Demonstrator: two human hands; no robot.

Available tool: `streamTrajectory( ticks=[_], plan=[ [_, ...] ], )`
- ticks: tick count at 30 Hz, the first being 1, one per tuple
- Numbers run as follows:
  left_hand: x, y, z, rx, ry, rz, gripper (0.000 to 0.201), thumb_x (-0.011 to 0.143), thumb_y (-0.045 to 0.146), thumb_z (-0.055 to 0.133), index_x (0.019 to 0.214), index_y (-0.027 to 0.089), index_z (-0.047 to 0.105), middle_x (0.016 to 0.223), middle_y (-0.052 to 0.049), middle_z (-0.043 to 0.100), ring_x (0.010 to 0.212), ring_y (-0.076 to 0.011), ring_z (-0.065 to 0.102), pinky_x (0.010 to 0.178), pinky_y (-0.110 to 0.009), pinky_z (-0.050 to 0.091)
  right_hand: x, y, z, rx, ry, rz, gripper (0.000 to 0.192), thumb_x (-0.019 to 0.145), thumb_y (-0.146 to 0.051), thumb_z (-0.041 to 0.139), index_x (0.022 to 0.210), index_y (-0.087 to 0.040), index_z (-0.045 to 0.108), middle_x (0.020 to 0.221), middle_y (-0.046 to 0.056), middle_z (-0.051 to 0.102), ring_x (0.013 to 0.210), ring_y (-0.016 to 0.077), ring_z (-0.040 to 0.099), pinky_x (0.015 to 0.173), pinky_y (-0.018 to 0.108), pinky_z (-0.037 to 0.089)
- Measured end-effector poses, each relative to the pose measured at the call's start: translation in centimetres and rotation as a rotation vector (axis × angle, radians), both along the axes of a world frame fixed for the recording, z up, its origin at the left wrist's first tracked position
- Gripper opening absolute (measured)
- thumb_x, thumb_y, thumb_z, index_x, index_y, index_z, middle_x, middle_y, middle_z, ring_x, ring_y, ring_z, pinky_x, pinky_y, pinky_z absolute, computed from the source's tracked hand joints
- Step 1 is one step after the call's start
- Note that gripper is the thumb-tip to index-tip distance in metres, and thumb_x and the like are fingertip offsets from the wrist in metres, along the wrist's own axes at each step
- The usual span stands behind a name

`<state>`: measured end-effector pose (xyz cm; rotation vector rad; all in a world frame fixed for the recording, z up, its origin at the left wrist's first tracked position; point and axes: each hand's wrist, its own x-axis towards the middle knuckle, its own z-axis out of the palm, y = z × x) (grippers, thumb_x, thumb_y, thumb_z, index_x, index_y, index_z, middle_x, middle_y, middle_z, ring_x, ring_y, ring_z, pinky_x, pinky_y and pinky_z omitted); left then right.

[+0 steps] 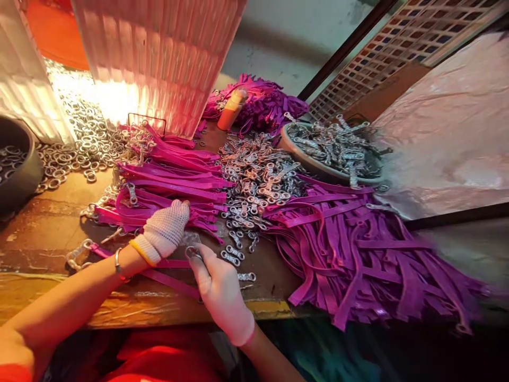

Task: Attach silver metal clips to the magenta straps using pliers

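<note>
Closest to me, the person's right hand (220,289), in a thin pale glove, is pinched around a small metal ring (193,253) at the near edge of the desk (47,233). The ring is silvery and round, held at the fingertips just above a pink strap (167,278) that lies flat along the desk edge. The left hand (165,231), in a white knitted glove with a yellow cuff, presses down with fingers curled onto the same strap and the near end of the strap pile; whether it grips anything I cannot tell. A bracelet (117,263) sits on that wrist.

Just beyond the hands, a heap of pink straps with metal clips (167,180) lies on the left, and a loose scatter of silver clasps (254,180) spreads over the middle of the desk. To the right a big tangle of purple straps (358,254) spills over the desk edge.

Farther back on the right, a shallow bowl (302,159) is heaped with more silver clasps. At the far left, a dark round tub (24,175) holds metal rings, and a broad drift of loose rings (79,138) lies beside it. Behind these stand an orange bottle (233,109) against another purple strap pile (262,103), and a ribbed translucent crate (159,58).
</note>
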<state>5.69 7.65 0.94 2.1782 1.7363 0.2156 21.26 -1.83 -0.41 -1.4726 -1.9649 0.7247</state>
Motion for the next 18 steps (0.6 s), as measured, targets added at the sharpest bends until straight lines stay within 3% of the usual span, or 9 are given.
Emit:
streamTrajectory(
  ticks=[2,5,8,10,14,18],
  plan=[
    [-0.6,-1.0,0.1,0.056,-0.066,0.011,0.042,0.086,0.004,0.04,0.12,0.013,0.065,0.112,-0.016,0.063,0.09,-0.0253,0.067,0.081,-0.037,0.052,0.5,-0.1,0.1,0.027,0.022,-0.015,0.032,0.102,-0.033,0.046,0.124,-0.019,0.065,0.091,0.008,0.077,0.082,0.0211,0.073,0.079,0.03,0.055],
    [-2.6,-3.6,1.4,0.036,-0.452,0.026,0.025,0.084,0.009,0.048,0.099,0.016,0.067,0.09,-0.008,0.065,0.082,-0.0198,0.063,0.075,-0.029,0.051,1.0,-0.2,0.6,0.104,0.108,0.037,0.03,0.101,-0.026,0.047,0.127,-0.023,0.062,0.105,0.007,0.075,0.096,0.0201,0.071,0.087,0.031,0.054],
    [-4.0,-6.7,3.1,-0.334,-0.872,0.166,0.017,0.092,0.031,0.052,0.099,0.019,0.062,0.058,0.002,0.054,0.048,-0.012,0.046,0.045,-0.021,0.037,0.8,-0.3,1.2,0.17,0.163,0.147,0.031,0.101,-0.021,0.046,0.129,-0.024,0.058,0.111,0.007,0.073,0.1,0.0187,0.069,0.088,0.029,0.054],
    [-4.1,-8.5,3.7,-0.527,-0.993,0.256,0.026,0.093,0.044,0.054,0.088,0.019,0.058,0.051,0.005,0.047,0.04,-0.0092,0.035,0.038,-0.019,0.026,0.2,-0.3,1.6,0.19,0.102,0.185,0.031,0.101,-0.021,0.045,0.129,-0.022,0.057,0.104,0.007,0.073,0.092,0.0183,0.07,0.081,0.028,0.053],
    [-3.6,-10.4,3.0,-0.562,-0.961,0.3,0.037,0.094,0.05,0.051,0.073,0.02,0.05,0.052,0.004,0.047,0.04,-0.0084,0.037,0.039,-0.02,0.028,-0.8,-0.6,2.4,0.243,-0.226,0.216,0.029,0.099,-0.019,0.041,0.12,-0.018,0.062,0.084,0.006,0.069,0.071,0.0184,0.065,0.062,0.028,0.044],
    [-3.8,-10.6,0.7,-0.279,-0.678,0.078,0.021,0.092,0.031,0.054,0.076,0.019,0.06,0.064,0.0,0.061,0.058,-0.0133,0.054,0.057,-0.023,0.041,-1.0,-1.0,2.4,0.31,-0.549,0.234,0.024,0.095,-0.016,0.045,0.109,-0.018,0.063,0.075,0.005,0.063,0.06,0.0178,0.056,0.054,0.031,0.028]
  ],
)
